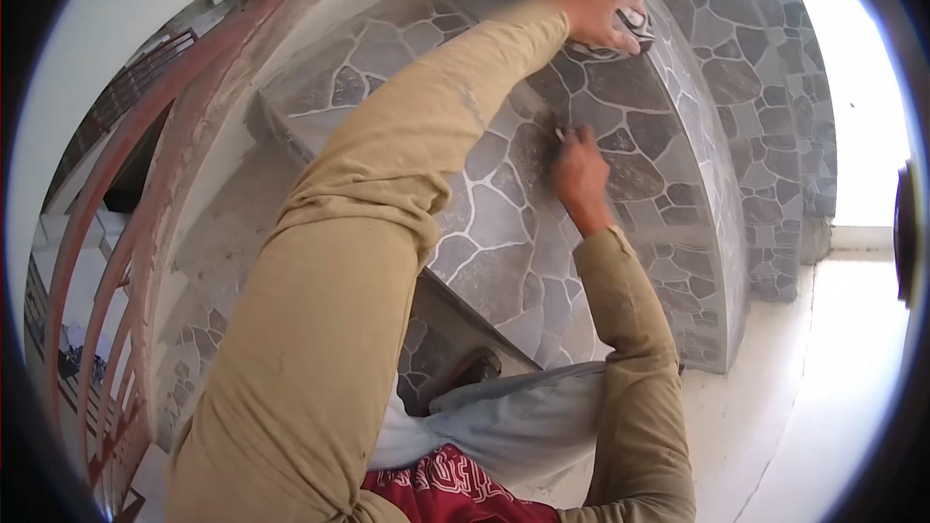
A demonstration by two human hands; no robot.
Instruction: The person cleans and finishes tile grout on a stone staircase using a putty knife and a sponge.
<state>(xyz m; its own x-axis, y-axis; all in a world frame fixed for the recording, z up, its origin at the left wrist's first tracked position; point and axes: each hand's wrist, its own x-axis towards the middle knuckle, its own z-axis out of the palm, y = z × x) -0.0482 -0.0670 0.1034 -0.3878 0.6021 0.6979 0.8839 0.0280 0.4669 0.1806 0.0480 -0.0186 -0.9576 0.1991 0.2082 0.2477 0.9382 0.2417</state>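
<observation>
At the top of the view, my left hand [599, 8] is closed over a rounded black-and-silver object [635, 39], whose kind I cannot make out. That object is close to the foot of the curved stone wall. Lower down, my right hand [582, 179] is closed in a pinch, a small pale tip [561, 135] showing at its fingers; the rest of what it holds is hidden. The tip is over the step [499, 203], which is faced with grey stone pattern and white joint lines. A dark blur covers the surface just above my left sleeve.
A curved wall [693, 136] with the same stone pattern rises on the right, beside a pale floor [765, 407]. Rust-red railing [116, 174] runs along the left. The step edge [484, 320] drops to a lower tread, where a dark shoe [477, 366] shows.
</observation>
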